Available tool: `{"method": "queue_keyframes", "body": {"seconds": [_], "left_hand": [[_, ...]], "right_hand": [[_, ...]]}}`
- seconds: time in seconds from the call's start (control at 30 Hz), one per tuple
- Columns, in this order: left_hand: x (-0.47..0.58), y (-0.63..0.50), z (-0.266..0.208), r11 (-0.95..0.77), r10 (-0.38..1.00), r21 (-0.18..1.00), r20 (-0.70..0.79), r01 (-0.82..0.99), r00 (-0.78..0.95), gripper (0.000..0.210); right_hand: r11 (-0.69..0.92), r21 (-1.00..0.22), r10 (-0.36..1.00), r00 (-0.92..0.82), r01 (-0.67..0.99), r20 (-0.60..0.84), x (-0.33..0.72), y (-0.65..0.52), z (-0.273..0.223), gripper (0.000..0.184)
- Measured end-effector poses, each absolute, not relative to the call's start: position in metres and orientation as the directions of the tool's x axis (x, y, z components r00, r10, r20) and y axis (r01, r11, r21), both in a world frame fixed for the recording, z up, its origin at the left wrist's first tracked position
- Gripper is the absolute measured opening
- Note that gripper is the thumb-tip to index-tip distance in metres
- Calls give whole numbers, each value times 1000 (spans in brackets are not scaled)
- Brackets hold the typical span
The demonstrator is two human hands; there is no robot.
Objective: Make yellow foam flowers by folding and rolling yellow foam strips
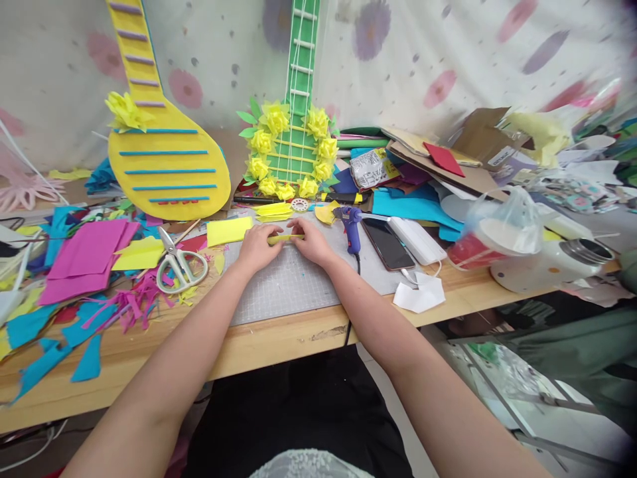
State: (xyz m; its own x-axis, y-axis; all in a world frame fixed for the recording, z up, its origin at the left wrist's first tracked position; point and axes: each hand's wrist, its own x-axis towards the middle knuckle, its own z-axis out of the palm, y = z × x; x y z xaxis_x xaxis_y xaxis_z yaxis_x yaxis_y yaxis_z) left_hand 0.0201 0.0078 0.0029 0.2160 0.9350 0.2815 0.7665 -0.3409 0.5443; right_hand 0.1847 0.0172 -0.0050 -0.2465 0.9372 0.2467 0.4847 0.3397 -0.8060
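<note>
Between my two hands a narrow yellow strip, which looks like folded or rolled paper, is held level above the grey cutting mat. My left hand pinches its left end, and my right hand pinches the right end. Left of my left hand lies a flat yellow paper piece. Several yellow paper pieces are just beyond my hands. A purple glue gun rests to the right of my right hand.
Scissors lie at left among magenta paper and scraps. At right are a phone, a white power bank and a bagged cup. A yellow cardboard instrument and a green one with yellow paper flowers stand behind.
</note>
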Motion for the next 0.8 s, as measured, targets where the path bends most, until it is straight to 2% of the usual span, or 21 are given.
{"method": "queue_keyframes", "body": {"seconds": [0.1, 0.17, 0.3, 0.4, 0.5, 0.63, 0.7, 0.8], "left_hand": [[16, 9, 7, -243, 969, 729, 159, 640, 188, 16], [14, 9, 9, -137, 984, 830, 51, 541, 170, 19], [15, 7, 13, 53, 985, 960, -96, 277, 145, 28], [19, 5, 17, 203, 961, 974, -218, 104, 170, 30], [21, 3, 21, 312, 934, 949, -314, 41, 170, 26], [22, 0, 22, 319, 940, 947, -313, -24, 135, 20], [22, -1, 22, 314, 940, 949, -306, -30, 147, 19], [20, 0, 21, 324, 935, 946, -317, -15, 158, 19]], "right_hand": [[297, -906, 947, -217, 302, 238, 184, 20, -5, 33], [253, -944, 960, -171, 209, 220, 184, 21, -6, 37], [216, -967, 974, -105, 136, 203, 182, 24, -5, 41], [231, -965, 972, -72, 122, 223, 178, 26, -3, 43], [196, -979, 980, -25, 59, 195, 174, 26, -4, 45], [45, -998, 998, -48, -54, 48, 170, 23, -6, 54], [6, -998, 996, -85, -55, 11, 169, 22, -5, 55], [-1, -1000, 999, -49, -24, 0, 170, 21, -3, 51]]}}
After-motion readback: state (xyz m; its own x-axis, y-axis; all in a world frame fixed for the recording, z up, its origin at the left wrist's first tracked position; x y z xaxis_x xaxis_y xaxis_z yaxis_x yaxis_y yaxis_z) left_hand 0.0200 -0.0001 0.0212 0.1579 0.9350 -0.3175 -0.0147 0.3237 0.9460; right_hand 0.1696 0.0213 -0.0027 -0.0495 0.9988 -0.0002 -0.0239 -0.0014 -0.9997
